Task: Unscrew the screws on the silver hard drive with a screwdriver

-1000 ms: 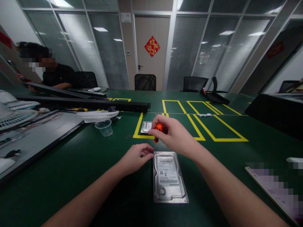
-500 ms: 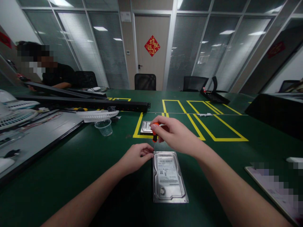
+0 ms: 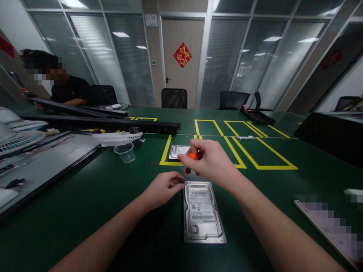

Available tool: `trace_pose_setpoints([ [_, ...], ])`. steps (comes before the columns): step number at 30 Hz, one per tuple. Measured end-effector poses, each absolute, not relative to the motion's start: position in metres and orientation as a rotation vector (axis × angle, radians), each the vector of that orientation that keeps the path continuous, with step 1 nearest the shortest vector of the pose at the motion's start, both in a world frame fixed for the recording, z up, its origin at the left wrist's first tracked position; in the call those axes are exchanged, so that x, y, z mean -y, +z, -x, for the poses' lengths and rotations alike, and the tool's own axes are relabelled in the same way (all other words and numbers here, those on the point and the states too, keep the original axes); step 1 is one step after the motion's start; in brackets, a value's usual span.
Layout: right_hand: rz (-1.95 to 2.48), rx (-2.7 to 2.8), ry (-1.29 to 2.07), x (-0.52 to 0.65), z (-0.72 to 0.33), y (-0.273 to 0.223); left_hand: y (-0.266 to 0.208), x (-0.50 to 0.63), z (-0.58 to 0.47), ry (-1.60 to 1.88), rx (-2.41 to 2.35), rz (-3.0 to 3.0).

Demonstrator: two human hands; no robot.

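Note:
A silver hard drive (image 3: pixel 202 211) lies label up on the green table in front of me. My right hand (image 3: pixel 210 160) is closed round a small orange and black screwdriver (image 3: pixel 193 155), whose thin shaft leans down to the drive's far left corner. My left hand (image 3: pixel 164 189) has its thumb and fingers pinched together at that same corner, beside the screwdriver tip. Whatever lies between those fingertips is too small to make out. Behind my right hand, a second hard drive (image 3: pixel 177 152) sits inside a yellow taped outline, partly covered by the hand.
A clear plastic cup (image 3: pixel 125 153) and a white slotted basket-like piece (image 3: pixel 119 138) stand on the left. Long black bars (image 3: pixel 141 125) and a grey panel (image 3: pixel 56 160) lie beyond. A person (image 3: pixel 73 90) sits at the far left. A phone-like slab (image 3: pixel 326 230) lies at right.
The screwdriver's handle has tipped to the right and toward me, and my right hand has shifted slightly right with it. My left hand and the near hard drive stay in place.

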State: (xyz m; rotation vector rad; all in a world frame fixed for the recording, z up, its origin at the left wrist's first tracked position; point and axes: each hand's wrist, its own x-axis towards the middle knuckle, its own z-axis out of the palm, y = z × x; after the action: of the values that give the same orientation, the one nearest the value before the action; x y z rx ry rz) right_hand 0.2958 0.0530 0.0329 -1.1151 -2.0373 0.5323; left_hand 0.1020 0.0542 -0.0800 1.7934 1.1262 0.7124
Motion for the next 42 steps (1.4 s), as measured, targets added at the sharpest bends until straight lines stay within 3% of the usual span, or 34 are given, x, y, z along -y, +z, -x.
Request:
trace_pose_setpoints([
  [19, 1.041, 1.900, 0.939, -0.053, -0.294, 0.031, -0.081, -0.055, -0.101, 0.710, -1.104, -1.816],
  [42, 1.019, 2.037, 0.857, -0.049, -0.297, 0.040, -0.077, -0.053, -0.102, 0.707, -1.139, -1.782],
])
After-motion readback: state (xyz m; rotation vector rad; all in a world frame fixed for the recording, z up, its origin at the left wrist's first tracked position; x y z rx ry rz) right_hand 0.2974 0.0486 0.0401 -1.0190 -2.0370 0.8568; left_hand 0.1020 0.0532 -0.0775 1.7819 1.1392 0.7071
